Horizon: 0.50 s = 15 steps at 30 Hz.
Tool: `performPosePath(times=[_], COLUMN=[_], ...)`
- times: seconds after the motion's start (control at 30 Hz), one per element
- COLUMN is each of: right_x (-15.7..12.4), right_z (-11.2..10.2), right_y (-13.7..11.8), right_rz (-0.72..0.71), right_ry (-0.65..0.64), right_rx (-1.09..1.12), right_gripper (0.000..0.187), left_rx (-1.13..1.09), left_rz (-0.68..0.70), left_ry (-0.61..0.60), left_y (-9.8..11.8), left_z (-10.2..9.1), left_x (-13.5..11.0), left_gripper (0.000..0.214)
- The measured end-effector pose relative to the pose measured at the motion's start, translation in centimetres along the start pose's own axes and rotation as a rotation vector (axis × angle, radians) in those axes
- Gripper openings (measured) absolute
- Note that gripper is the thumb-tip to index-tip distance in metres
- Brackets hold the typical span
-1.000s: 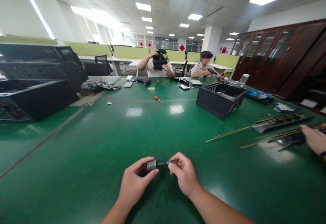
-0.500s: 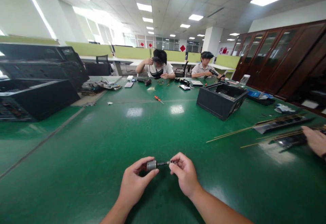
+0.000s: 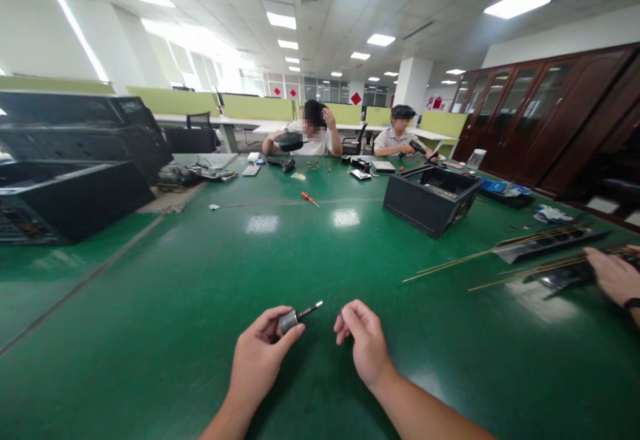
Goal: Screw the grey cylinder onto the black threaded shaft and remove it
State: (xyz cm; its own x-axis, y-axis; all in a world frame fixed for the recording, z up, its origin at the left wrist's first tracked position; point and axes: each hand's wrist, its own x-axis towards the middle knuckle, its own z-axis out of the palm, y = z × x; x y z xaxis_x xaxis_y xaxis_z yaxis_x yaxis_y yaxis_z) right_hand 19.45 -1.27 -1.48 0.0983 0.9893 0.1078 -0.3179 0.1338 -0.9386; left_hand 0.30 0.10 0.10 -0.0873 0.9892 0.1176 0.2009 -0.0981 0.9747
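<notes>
My left hand [image 3: 260,355] is closed round a small driver tool [image 3: 295,318]. The tool has a shiny metal collar and a short dark bit that points up and to the right. My right hand [image 3: 365,343] hovers a little to the right of the bit's tip, apart from it. Its fingers are curled with thumb and forefinger pinched, and I cannot make out whether anything is between them. Both hands are low over the green table [image 3: 165,307], near its front edge.
A black computer case [image 3: 430,199] lies on the table at the right, and larger black cases [image 3: 65,190] are stacked at the left. A red screwdriver [image 3: 310,199] lies mid-table. Thin rods [image 3: 465,259] and another person's hand [image 3: 611,277] are at the right. Two people [image 3: 313,137] sit at the far end.
My right hand has come off the bit and moved slightly right. The tool in my left hand now tilts upward. A person at the far end has lowered a headset.
</notes>
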Motion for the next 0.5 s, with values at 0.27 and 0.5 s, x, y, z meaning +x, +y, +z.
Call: performPosePath(times=[0.27,0.5], right_x=[0.6,0.8], right_z=[0.8,0.9], right_y=[1.0,1.1], right_rz=[0.052,0.047], right_ry=[-0.086,-0.132], right_rx=[-0.019,-0.029], right_gripper=[0.060,0.061], left_rx=[-0.061,0.118], left_rz=[-0.042,-0.027], left_ry=[0.063,0.069], left_y=[0.3,2.7], left_z=[-0.3,-3.8], left_x=[0.6,-0.4], left_gripper=[0.067,0.064])
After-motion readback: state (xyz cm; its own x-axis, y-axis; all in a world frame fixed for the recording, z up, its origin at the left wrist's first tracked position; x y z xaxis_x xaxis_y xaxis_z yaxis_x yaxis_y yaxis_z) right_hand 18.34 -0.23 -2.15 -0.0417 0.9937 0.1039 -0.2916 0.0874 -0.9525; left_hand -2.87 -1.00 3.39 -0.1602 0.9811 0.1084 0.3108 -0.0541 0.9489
